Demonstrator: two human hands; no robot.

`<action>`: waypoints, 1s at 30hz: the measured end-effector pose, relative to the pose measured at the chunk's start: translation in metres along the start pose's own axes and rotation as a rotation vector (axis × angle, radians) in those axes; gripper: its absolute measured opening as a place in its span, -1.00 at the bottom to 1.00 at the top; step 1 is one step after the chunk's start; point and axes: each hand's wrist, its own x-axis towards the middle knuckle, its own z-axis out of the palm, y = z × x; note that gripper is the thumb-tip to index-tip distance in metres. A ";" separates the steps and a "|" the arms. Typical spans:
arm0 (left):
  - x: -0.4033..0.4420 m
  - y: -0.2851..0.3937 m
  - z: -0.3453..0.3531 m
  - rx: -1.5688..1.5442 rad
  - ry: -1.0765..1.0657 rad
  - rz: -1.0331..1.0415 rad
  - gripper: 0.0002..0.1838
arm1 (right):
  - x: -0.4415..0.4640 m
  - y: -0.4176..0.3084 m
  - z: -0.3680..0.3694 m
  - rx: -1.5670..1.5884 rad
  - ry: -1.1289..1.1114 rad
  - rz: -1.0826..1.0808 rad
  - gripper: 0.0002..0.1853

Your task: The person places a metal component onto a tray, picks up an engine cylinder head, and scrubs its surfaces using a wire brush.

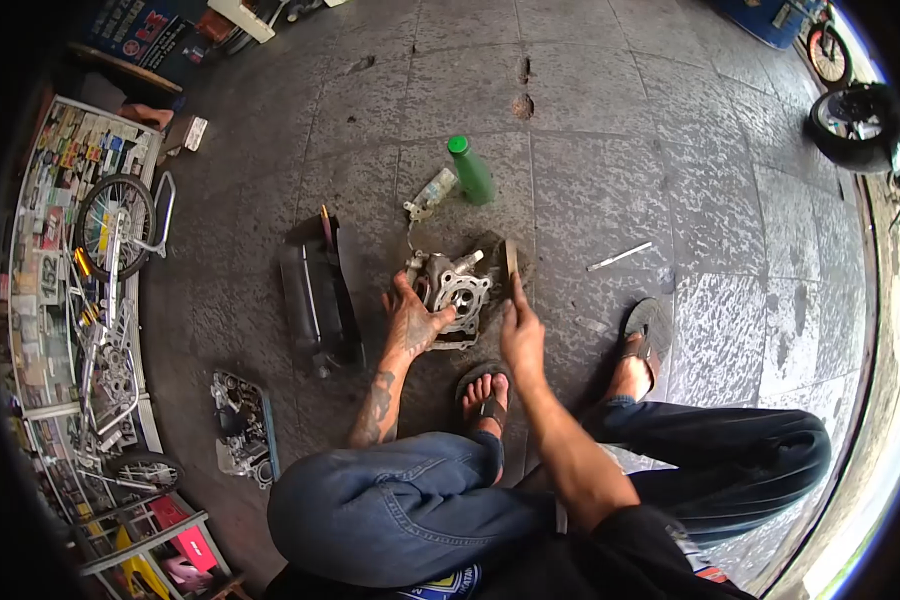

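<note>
On the dark tiled floor before my feet, a grey metal engine cylinder head [467, 300] has its round chamber facing up. My left hand [410, 318] grips its left side, with the thumb on the flat face and the fingers spread along the edge. Held upright at the right of the part is a slim tan wooden brush [512, 262], my right hand [523, 335] closed round its lower end. Its bristles are hard to make out against the dark floor. Whether the brush touches the cylinder head, I cannot tell.
Behind the part stand a green bottle [473, 172] and a small clear bottle [432, 190] lying tilted. A black open case [320, 290] is at the left, with an engine cover [245, 430] nearer me. A silver rod [620, 256] lies right. A glass display cabinet [45, 410] lines the left.
</note>
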 end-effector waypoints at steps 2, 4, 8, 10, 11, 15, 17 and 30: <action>0.003 -0.007 0.007 0.020 0.048 -0.014 0.14 | 0.007 -0.050 -0.029 -0.017 -0.270 0.216 -0.51; 0.004 -0.010 0.010 0.029 0.080 -0.015 0.12 | -0.008 -0.054 -0.029 -0.014 -0.219 0.106 -0.51; -0.004 -0.007 0.004 -0.043 0.096 0.025 0.11 | 0.018 0.010 -0.044 -0.168 -0.118 -0.140 -0.50; -0.008 -0.020 0.008 -0.099 0.140 0.082 0.07 | 0.031 0.015 -0.066 -0.126 -0.025 -0.042 -0.51; -0.009 -0.022 0.008 -0.095 0.138 0.086 0.07 | 0.037 0.012 -0.074 -0.082 0.000 0.021 -0.52; -0.025 -0.033 0.011 -0.014 0.226 0.349 0.07 | 0.040 0.011 -0.094 0.018 -0.015 0.268 -0.51; -0.023 -0.030 0.008 0.032 0.256 0.491 0.09 | 0.040 -0.002 -0.096 0.087 -0.025 0.254 -0.50; -0.007 -0.015 0.004 -0.056 0.386 0.691 0.13 | 0.035 -0.022 -0.096 0.174 -0.177 0.234 -0.49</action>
